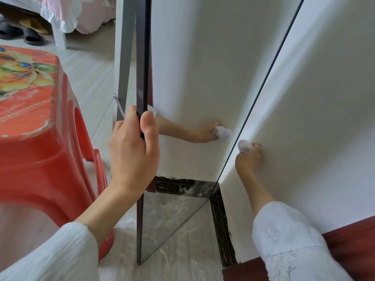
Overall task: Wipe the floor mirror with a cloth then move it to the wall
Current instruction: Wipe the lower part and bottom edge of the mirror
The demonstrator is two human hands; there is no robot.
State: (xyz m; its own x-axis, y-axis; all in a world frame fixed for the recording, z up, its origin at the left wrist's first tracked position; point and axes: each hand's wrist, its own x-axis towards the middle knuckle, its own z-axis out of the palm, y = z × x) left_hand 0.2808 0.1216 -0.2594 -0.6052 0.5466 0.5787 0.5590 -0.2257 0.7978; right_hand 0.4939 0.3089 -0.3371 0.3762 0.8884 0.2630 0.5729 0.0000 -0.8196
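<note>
tall dark-framed floor mirror (182,78) stands upright between the hands, long axis vertical, right edge at the white wall (324,98). left hand (133,151) grips its near left frame; right hand (248,157) clutches a crumpled white cloth (244,146) by its far right edge.

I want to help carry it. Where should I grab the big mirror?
Probably by its thin dark side frame, coming from the edge, as the left hand does: thumb in front, fingers behind. The mirror stands upright, and its glass is flat with nothing to hold.
</note>
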